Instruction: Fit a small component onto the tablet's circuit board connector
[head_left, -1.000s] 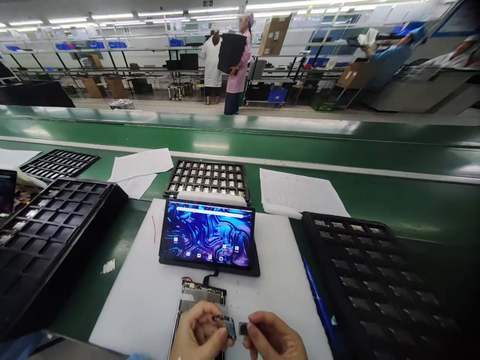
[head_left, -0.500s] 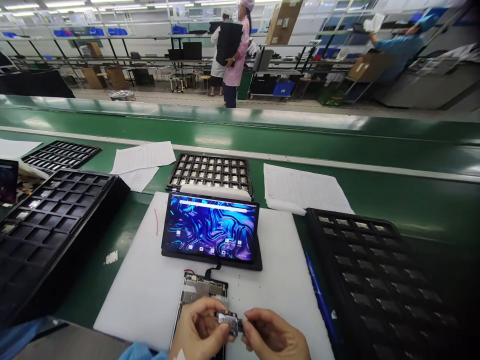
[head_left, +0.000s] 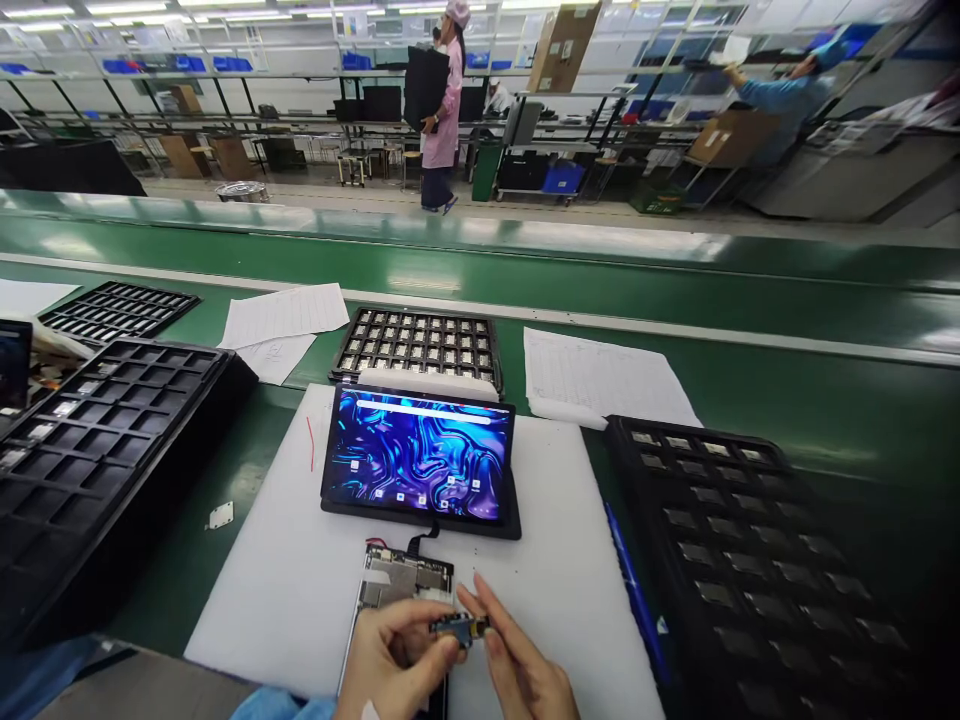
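A long glossy green conveyor belt (head_left: 525,290) is running across the full width of the view, reflecting the ceiling lights. Rows of white fluorescent ceiling tubes (head_left: 247,12) are lighting the hall evenly. Beyond the belt, a pale grey concrete floor (head_left: 315,195) is separating the line from white metal tube-frame shelving racks (head_left: 225,90), which are carrying blue plastic bins (head_left: 195,64) and brown cardboard boxes (head_left: 562,45). A person in a pink coat (head_left: 442,110) is walking along the aisle, carrying a black panel.
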